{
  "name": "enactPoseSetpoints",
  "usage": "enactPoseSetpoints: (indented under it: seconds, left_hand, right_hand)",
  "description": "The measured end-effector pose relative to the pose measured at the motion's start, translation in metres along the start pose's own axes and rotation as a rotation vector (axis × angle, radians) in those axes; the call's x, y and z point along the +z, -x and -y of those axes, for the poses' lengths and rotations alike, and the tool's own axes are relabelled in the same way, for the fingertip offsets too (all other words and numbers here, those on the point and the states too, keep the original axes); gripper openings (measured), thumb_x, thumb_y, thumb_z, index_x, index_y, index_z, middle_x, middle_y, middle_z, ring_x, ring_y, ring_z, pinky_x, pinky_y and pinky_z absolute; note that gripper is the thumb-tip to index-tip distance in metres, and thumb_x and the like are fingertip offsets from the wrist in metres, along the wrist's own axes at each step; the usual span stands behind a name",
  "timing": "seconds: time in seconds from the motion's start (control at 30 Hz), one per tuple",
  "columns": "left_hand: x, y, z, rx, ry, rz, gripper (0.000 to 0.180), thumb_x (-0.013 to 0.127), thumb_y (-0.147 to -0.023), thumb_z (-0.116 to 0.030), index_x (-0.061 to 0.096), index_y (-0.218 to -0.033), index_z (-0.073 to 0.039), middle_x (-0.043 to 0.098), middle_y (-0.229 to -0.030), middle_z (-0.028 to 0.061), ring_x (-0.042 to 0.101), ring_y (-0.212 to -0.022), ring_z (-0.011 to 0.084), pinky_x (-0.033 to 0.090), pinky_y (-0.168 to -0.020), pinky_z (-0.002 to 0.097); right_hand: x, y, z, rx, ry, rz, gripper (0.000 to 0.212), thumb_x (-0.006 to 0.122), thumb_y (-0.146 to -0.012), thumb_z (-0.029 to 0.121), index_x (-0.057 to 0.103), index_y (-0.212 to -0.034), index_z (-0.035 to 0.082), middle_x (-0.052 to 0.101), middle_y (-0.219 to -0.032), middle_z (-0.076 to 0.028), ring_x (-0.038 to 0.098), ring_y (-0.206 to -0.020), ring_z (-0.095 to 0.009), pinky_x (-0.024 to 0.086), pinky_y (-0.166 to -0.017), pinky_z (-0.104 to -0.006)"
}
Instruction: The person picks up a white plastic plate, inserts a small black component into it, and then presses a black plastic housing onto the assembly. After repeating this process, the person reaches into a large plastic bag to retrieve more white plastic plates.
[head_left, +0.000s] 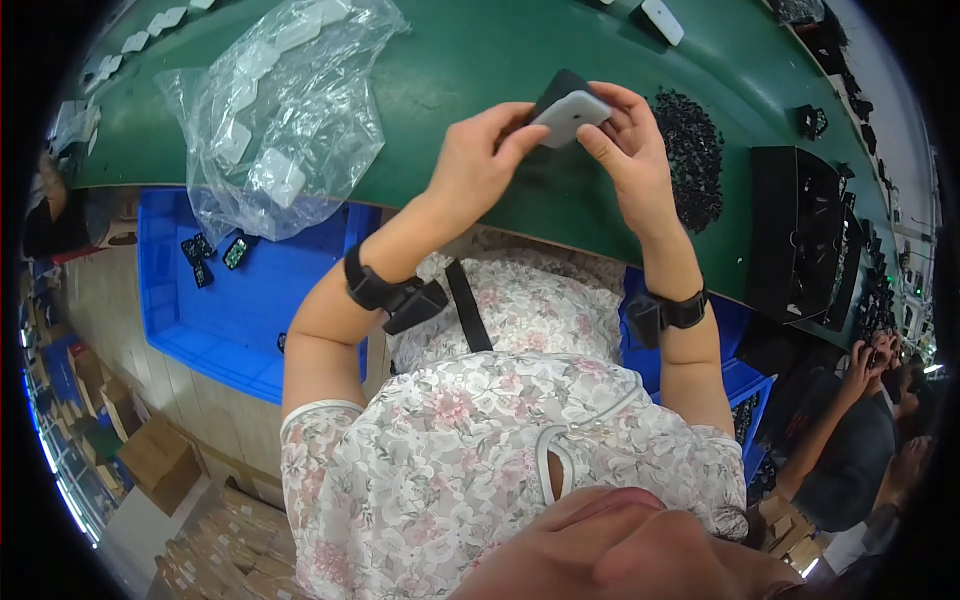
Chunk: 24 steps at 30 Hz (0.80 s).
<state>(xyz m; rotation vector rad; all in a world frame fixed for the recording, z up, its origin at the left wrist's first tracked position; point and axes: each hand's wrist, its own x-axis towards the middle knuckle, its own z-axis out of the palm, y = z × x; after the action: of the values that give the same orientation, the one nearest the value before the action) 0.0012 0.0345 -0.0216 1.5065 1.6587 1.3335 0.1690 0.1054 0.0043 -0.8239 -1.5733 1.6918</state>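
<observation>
Above the green table, my left hand [478, 160] and my right hand [636, 155] hold a small flat device between them. It has a light grey cover [568, 120] toward me and a black casing [562, 86] behind. My left thumb and fingers pinch its left side, while my right thumb rests on the cover's right edge with the fingers curled behind. The cover is tilted, and whether it sits fully against the casing I cannot tell. Just right of my right hand lies a heap of small black pieces [690, 158].
Left on the table [440, 60] lies a clear plastic bag [345, 130] with several white covers. A blue bin [210, 335] below holds a few black parts. A black box [790, 180] stands right, and another white-topped device [662, 22] lies farther back. A co-worker [850, 440] is at lower right.
</observation>
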Motion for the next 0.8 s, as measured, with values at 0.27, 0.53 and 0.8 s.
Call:
enactPoseSetpoints:
  seconds: [0.27, 0.53, 0.8]
  left_hand:
    - [0.016, -0.024, -0.019, 0.035, 0.300, 0.002, 0.030, 0.063, -0.088, -0.014, 0.059, -0.115, 0.000, 0.066, -0.097, 0.0108, 0.063, -0.079, 0.0186, 0.051, -0.069, 0.0290]
    - [-0.122, 0.006, 0.011, 0.096, -0.280, -0.496, 0.014, 0.063, -0.085, -0.007, 0.065, -0.098, -0.002, 0.064, -0.091, 0.0107, 0.061, -0.075, 0.0239, 0.049, -0.068, 0.0325]
    - [-0.211, 0.010, 0.084, -0.052, -1.088, -0.347, 0.024, 0.053, -0.080, 0.002, 0.065, -0.101, -0.002, 0.064, -0.103, 0.0107, 0.056, -0.104, 0.0312, 0.046, -0.088, 0.0407]
  right_hand:
    - [-0.100, -0.058, 0.032, -0.359, 0.401, -0.253, 0.038, 0.062, -0.089, 0.006, 0.057, -0.127, 0.004, 0.062, -0.112, -0.006, 0.056, -0.100, -0.012, 0.044, -0.089, -0.0256]
    - [-0.274, -0.142, 0.018, -0.009, 0.786, -0.006, 0.031, 0.063, -0.089, 0.014, 0.059, -0.118, 0.003, 0.063, -0.108, -0.004, 0.057, -0.100, -0.013, 0.044, -0.087, -0.0263]
    - [-0.290, -0.173, 0.006, 0.261, 0.780, 0.021, 0.033, 0.059, -0.092, 0.018, 0.058, -0.123, 0.005, 0.063, -0.109, -0.002, 0.056, -0.102, -0.014, 0.040, -0.091, -0.0255]
